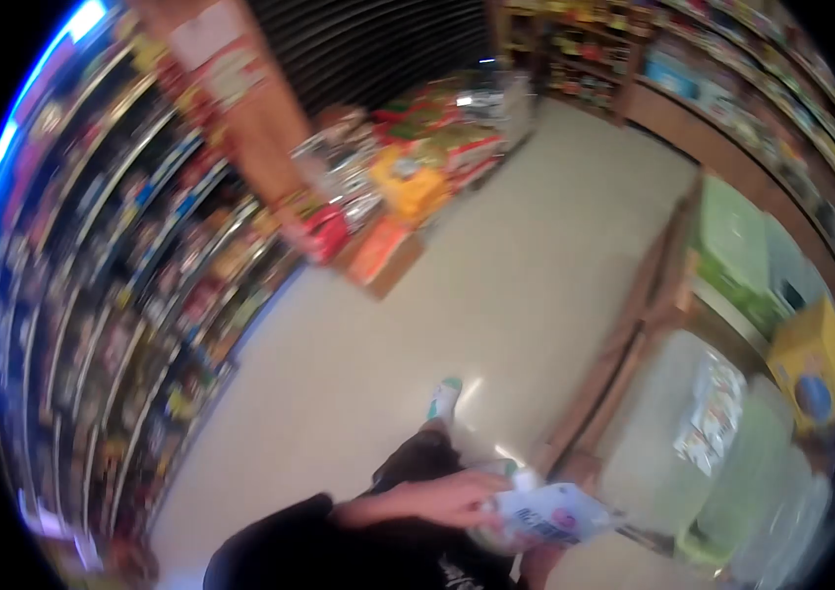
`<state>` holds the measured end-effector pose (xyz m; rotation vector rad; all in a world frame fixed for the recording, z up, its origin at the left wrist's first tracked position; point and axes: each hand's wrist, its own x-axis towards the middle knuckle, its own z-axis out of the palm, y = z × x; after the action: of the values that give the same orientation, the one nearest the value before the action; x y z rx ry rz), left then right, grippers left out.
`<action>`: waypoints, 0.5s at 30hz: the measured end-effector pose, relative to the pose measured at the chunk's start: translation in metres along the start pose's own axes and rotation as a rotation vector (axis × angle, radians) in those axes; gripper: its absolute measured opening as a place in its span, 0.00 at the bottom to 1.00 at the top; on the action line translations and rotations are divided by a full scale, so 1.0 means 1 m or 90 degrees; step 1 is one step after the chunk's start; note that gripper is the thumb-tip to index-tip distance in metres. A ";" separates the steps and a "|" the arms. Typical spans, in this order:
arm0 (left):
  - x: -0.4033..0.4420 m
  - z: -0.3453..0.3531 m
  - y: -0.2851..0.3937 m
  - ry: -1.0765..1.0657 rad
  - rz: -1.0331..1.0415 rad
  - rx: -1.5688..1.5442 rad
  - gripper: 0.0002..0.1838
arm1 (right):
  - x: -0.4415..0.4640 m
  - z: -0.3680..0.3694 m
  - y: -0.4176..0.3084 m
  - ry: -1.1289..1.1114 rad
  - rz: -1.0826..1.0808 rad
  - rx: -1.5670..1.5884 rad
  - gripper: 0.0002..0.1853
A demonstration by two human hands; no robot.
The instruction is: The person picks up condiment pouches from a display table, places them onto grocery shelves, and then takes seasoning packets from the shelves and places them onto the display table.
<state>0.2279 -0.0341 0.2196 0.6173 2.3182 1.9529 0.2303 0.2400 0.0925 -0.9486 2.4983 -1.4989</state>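
Note:
A white package (557,513) with dark blue lettering and a pink round print is held low in front of my body. My left hand (465,497) reaches across from the left, its fingers closed at the package's left edge. Beside those fingers is a small white cap-like part (525,479); blur hides whether it belongs to the package. Just under the package, a little of my right hand (540,562) shows, its fingers hidden. Below, one foot in a white and green shoe (445,397) is on the floor.
Tall stocked shelves (132,295) line the left side. Bagged goods (408,182) and an orange-and-brown box (378,258) sit ahead by a dark shutter (378,49). On the right, a wooden-edged stand (624,344) carries clear bins (649,423) and a yellow box (816,364). Pale floor (496,285) runs between.

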 end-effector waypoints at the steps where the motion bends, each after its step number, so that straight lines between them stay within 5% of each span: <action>1: -0.005 0.007 -0.015 0.006 -0.081 -0.056 0.13 | 0.004 -0.001 -0.002 -0.029 0.041 0.082 0.24; 4: -0.017 -0.010 -0.020 0.083 -0.161 -0.112 0.15 | 0.059 0.008 -0.042 -0.033 0.254 0.500 0.43; 6: -0.032 -0.013 -0.018 0.128 -0.016 -0.088 0.16 | 0.064 0.033 -0.061 0.063 0.244 0.617 0.44; 8: -0.058 -0.021 -0.021 0.139 -0.026 -0.082 0.23 | 0.074 0.047 -0.083 0.087 0.275 0.714 0.43; 10: -0.080 -0.036 -0.026 0.195 0.070 -0.063 0.26 | 0.090 0.070 -0.086 0.064 0.302 0.738 0.43; 15: -0.147 -0.071 -0.007 0.360 -0.068 0.035 0.23 | 0.119 0.145 -0.107 -0.051 0.340 0.689 0.42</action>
<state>0.3410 -0.1502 0.1959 -0.0819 2.6357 2.2390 0.2369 0.0279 0.1333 -0.1269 1.2941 -2.0669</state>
